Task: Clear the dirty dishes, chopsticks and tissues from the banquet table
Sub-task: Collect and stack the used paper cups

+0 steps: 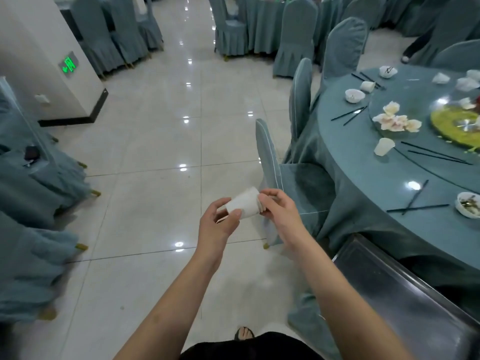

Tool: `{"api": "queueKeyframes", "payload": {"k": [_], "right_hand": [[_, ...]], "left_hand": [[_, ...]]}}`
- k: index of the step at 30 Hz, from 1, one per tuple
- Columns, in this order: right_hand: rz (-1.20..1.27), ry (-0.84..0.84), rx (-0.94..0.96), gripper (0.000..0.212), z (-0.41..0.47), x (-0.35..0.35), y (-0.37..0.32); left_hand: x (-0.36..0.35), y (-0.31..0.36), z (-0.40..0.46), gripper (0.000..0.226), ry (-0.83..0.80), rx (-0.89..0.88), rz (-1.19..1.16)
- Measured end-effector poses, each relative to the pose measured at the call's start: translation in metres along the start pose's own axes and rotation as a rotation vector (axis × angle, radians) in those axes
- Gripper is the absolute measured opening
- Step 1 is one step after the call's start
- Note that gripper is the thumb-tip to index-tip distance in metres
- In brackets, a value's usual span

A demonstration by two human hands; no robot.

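Note:
Over the tiled floor, both hands hold a stack of white paper cups (pixel 245 205) lying sideways. My left hand (pixel 219 222) grips its narrow end and my right hand (pixel 279 211) grips the rim end. On the right stands the round banquet table (pixel 363 172) under a teal cloth. It carries a tipped paper cup (pixel 384 146), white bowls (pixel 354 95) (pixel 468 207), another cup (pixel 367 86), crumpled tissues (pixel 397 119) and several black chopsticks (pixel 349 115) (pixel 418 207). A glass turntable (pixel 410 100) holds a yellow-green dish (pixel 457 126).
Teal-covered chairs (pixel 280 172) (pixel 301 97) ring the table, and more (pixel 39 178) line the left side. A steel cart top (pixel 405 294) sits at the lower right. A white pillar (pixel 44 61) with a green exit sign stands at the left. Another person's leg (pixel 413 48) shows at the back right.

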State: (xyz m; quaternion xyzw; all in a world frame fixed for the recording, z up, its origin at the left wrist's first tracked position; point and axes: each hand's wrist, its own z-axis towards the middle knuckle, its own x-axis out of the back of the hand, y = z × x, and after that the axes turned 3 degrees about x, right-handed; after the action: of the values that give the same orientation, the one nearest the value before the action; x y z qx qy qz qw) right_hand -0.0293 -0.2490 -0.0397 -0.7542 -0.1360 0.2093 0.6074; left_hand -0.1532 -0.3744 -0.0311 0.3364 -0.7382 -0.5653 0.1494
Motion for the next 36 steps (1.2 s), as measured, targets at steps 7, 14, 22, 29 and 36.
{"api": "queueKeyframes", "payload": {"k": [7, 14, 22, 29, 36], "right_hand": [[-0.047, 0.135, 0.021, 0.021, 0.073, 0.019, -0.008], [-0.018, 0.298, 0.067, 0.024, 0.162, 0.033, -0.037], [0.033, 0.518, 0.126, 0.041, 0.228, 0.063, -0.067], [0.049, 0.683, 0.088, 0.041, 0.252, 0.118, -0.070], [0.090, 0.700, 0.065, 0.025, 0.300, 0.203, -0.062]], "left_hand": [[-0.029, 0.017, 0.095, 0.043, -0.144, 0.026, 0.067], [-0.078, 0.063, 0.208, 0.028, -0.307, 0.018, 0.121], [-0.147, 0.095, 0.303, 0.038, -0.519, 0.016, 0.196], [-0.217, 0.083, 0.337, 0.039, -0.650, 0.111, 0.221], [-0.306, 0.060, 0.371, 0.036, -0.662, 0.191, 0.217]]}}
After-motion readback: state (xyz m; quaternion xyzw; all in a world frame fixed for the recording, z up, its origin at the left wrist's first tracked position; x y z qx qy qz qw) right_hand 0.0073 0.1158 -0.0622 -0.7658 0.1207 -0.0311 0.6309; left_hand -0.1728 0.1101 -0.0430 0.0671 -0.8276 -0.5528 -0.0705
